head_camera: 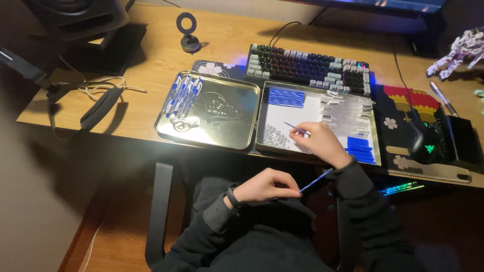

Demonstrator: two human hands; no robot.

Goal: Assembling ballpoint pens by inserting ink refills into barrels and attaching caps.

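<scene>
My left hand (pixel 264 186) is down near my lap, pinching a thin blue pen part (pixel 315 180) that points up to the right. My right hand (pixel 317 142) reaches into a metal tray (pixel 262 136) and holds a slim blue refill (pixel 295 128) by its end. That tray holds rows of blue refills (pixel 286 96), clear pen barrels (pixel 348 113), blue caps (pixel 362 149) and small springs (pixel 275 136). To its left, a shiny metal lid (pixel 222 118) carries several assembled blue-and-white pens (pixel 182 95).
A backlit keyboard (pixel 308 68) lies behind the trays. A mouse (pixel 423 143) sits on a patterned pad at right, beside a black box (pixel 461 138). Headphones (pixel 101 108) and a cable lie at left. A small ring stand (pixel 189 32) stands at the back. The chair's armrest (pixel 159 211) is at my left.
</scene>
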